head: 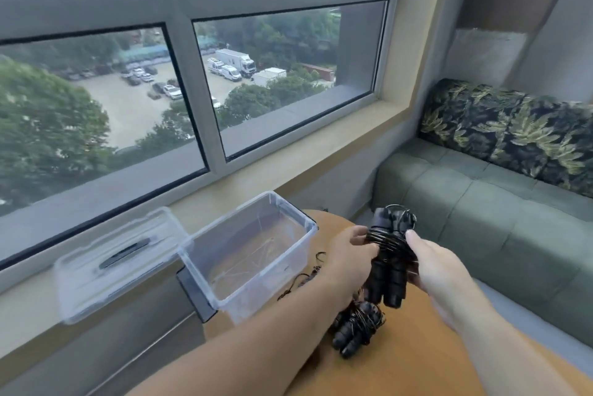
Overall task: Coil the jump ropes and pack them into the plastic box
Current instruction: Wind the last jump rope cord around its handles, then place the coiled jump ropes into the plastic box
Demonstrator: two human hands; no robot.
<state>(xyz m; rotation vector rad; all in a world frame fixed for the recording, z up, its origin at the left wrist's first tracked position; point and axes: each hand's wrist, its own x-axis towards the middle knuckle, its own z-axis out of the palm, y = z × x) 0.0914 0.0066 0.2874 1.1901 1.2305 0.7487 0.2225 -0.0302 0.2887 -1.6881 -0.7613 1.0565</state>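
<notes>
Coiled jump rope [386,262] gripped by left hand [348,262] and right hand [430,267], right of plastic box [247,251].

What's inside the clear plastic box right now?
The clear plastic box looks empty: only the wooden table shows through its floor. The left hand hides none of its interior.

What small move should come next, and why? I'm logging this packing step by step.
Probably carry the coiled jump rope, gripped by the left hand and right hand, leftward into the plastic box: it looks fully wound, and the box is open with nothing visible inside.
</notes>
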